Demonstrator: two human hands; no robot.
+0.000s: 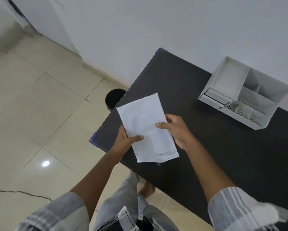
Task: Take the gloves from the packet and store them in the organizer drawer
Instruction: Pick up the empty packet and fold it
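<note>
The packet (146,125) is plain white, faintly creased with grey shadow. The counter (223,147) is matt black-brown, with a blue-violet patch at its near left corner. The organizer (243,95) is pale grey-white, its front compartments dotted with dark perforations. The sleeves (236,209) are grey and white plaid. Floor tiles (31,105) are glossy cream; the wall (156,22) is white.

plain room; tiled floor (40,100) | dark desk (223,155) | white organizer (243,92)
</note>
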